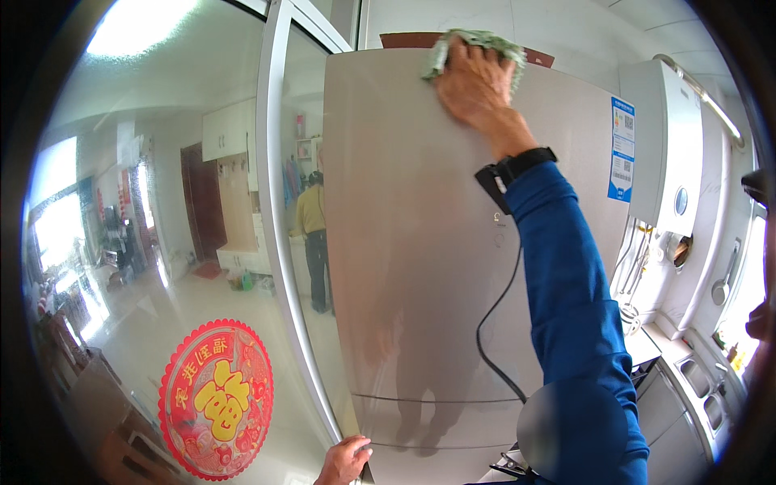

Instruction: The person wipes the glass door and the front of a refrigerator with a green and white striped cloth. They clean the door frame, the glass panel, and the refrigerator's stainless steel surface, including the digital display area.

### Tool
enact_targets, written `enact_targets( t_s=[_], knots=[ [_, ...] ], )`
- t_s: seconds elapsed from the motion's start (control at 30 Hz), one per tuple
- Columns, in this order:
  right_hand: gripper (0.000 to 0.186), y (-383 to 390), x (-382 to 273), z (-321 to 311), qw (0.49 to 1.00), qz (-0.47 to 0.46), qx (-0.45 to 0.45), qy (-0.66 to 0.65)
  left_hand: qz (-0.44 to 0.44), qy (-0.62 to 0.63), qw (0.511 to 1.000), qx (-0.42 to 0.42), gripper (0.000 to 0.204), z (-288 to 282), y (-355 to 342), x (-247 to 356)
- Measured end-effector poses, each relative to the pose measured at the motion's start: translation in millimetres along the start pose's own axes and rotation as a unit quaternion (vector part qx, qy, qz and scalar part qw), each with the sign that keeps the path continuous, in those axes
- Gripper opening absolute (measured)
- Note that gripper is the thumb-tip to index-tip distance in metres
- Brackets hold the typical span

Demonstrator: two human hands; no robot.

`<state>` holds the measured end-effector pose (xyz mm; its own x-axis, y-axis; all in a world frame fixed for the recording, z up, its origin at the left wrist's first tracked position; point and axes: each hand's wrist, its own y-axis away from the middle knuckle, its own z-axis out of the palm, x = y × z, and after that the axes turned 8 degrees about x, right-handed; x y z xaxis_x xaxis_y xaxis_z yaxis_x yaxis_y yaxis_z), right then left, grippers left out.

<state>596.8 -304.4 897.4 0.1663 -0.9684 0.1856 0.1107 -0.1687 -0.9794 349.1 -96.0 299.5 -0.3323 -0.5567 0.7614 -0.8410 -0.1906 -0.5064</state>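
My right hand (477, 81) is raised high and presses a light green and white cleaning cloth (509, 50) against the top front edge of a tall beige refrigerator (428, 242). The fingers are spread over the cloth, which bunches out around them. A black band with a small device is strapped on my right wrist, and a dark cable hangs from it. Low down, my left hand (343, 462) is beside the refrigerator's lower left edge, near the door frame (299, 242). Its fingers are loosely bent and apart, with no object visible in them; part of it is cut off below.
At left a glass sliding panel carries a round red and gold paper decoration (217, 400). Beyond it, a person in a yellow top (311, 210) stands turned away. On the right are a white water heater (667, 145), a sink (697, 380) and a hanging ladle (722, 287).
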Motion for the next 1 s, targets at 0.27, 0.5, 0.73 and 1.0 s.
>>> enact_targets(
  t_s=[0.27, 0.5, 0.73, 1.0],
  knots=[
    [0.062, -8, -97, 22, 0.981, -0.108, 0.106, -0.123, 0.020, 0.002, 1.000, 0.003, 0.026, 5, 9, -19],
    [0.061, -2, -89, 17, 0.983, -0.134, 0.078, -0.100, -0.023, 0.040, 0.999, -0.019, 0.027, 4, 14, -29],
    [0.069, 12, 3, 3, 0.982, -0.140, 0.117, -0.048, -0.067, 0.063, 0.994, -0.061, 0.030, 8, 8, -29],
    [0.066, 42, 130, -15, 0.988, -0.094, 0.122, 0.001, -0.069, 0.041, 0.990, -0.113, 0.030, 15, -1, -19]
  ],
)
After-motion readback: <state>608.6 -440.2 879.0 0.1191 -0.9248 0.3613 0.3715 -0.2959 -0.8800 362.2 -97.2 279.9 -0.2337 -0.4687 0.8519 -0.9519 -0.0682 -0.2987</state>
